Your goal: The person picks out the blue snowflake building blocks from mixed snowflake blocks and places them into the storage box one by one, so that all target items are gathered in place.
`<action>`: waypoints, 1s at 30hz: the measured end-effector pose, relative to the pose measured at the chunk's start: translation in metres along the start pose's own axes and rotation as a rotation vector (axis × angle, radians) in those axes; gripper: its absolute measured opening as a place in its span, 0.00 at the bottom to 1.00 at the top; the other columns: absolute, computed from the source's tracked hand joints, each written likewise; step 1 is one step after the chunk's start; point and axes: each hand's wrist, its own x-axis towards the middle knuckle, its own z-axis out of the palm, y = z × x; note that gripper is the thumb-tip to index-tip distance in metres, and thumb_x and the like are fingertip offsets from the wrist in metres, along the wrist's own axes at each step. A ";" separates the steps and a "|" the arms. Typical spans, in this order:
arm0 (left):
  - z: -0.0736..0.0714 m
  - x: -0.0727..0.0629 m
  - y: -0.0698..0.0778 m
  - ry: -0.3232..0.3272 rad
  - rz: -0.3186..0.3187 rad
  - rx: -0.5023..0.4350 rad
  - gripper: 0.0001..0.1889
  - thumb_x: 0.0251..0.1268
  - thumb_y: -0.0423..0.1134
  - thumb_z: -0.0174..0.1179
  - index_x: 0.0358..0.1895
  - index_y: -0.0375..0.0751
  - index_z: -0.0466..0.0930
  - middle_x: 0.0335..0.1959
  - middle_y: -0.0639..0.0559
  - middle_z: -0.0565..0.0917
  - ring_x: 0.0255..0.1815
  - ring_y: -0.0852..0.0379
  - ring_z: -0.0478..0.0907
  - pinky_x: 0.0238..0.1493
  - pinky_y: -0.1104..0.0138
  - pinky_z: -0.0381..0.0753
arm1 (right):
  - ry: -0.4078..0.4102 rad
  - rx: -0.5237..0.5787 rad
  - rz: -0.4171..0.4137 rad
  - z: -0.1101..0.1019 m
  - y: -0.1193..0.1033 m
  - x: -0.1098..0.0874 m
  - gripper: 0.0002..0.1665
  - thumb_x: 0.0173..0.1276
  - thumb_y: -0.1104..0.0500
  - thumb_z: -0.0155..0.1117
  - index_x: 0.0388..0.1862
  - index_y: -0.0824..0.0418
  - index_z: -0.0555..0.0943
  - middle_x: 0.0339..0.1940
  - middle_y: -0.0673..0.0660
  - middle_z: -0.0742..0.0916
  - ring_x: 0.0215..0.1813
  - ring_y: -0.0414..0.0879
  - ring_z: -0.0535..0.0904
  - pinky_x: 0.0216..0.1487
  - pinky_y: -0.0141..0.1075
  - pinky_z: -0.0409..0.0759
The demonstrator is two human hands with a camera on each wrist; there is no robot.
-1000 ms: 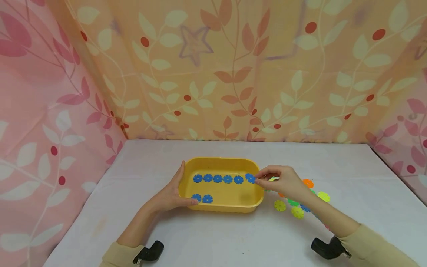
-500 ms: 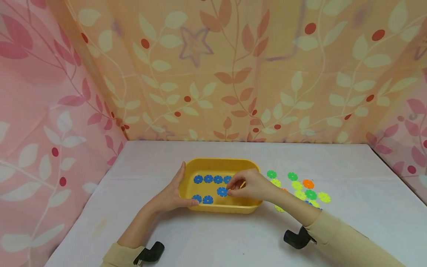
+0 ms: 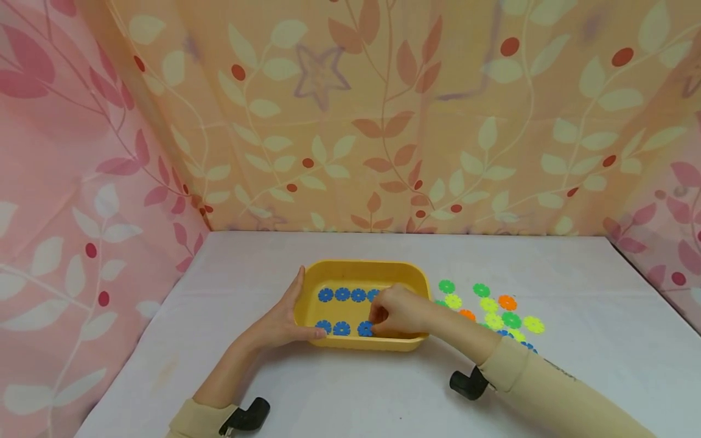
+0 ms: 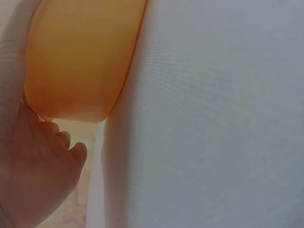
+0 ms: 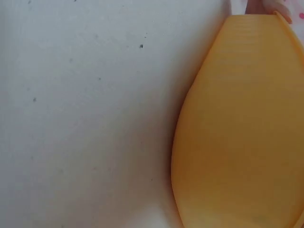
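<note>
In the head view, a yellow plastic basin (image 3: 416,274) stands on the white table. My left hand (image 3: 281,318) grips its left end, thumb over the front rim and fingers along the outer wall. Inside the basin, my right hand (image 3: 401,310) pinches a blue flower-shaped disc (image 3: 364,328) low near the front wall. Two more blue discs (image 3: 342,328) lie to its left, one partly behind the left thumb. Several blue discs (image 3: 342,294) form a back row, its right part hidden by the right hand. The right wrist view shows only the basin's outer wall (image 5: 237,118), not the right hand.
Right of the basin, a loose spread of green, yellow, orange and blue flower-shaped discs (image 3: 493,320) lies on the white tabletop (image 3: 350,389), partly behind the right forearm. Patterned curtains (image 3: 383,121) rise behind the table and at its sides.
The right hand has carried the blue disc from above the basin's right end leftward, then down to the front row. The left hand and basin have stayed in place.
</note>
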 end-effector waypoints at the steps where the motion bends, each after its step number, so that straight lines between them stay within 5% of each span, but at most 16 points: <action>1: 0.000 0.000 0.000 0.001 -0.001 -0.002 0.70 0.45 0.49 0.78 0.78 0.53 0.24 0.80 0.49 0.32 0.78 0.46 0.32 0.72 0.44 0.38 | 0.000 -0.014 0.000 0.000 -0.001 0.001 0.04 0.61 0.56 0.73 0.29 0.51 0.85 0.24 0.38 0.81 0.30 0.34 0.76 0.35 0.29 0.77; 19: 0.001 0.000 0.001 -0.001 -0.003 0.001 0.69 0.45 0.47 0.77 0.78 0.53 0.24 0.80 0.48 0.33 0.78 0.46 0.34 0.73 0.44 0.39 | -0.065 0.064 -0.039 -0.003 0.001 -0.003 0.11 0.56 0.61 0.76 0.36 0.57 0.83 0.31 0.48 0.84 0.33 0.38 0.76 0.38 0.29 0.77; 30: 0.001 -0.001 0.002 0.002 -0.007 -0.002 0.70 0.45 0.48 0.77 0.78 0.53 0.24 0.80 0.48 0.33 0.78 0.46 0.34 0.73 0.44 0.39 | -0.025 0.096 -0.016 0.002 0.000 0.000 0.10 0.55 0.60 0.77 0.34 0.58 0.83 0.27 0.47 0.83 0.31 0.36 0.76 0.36 0.29 0.78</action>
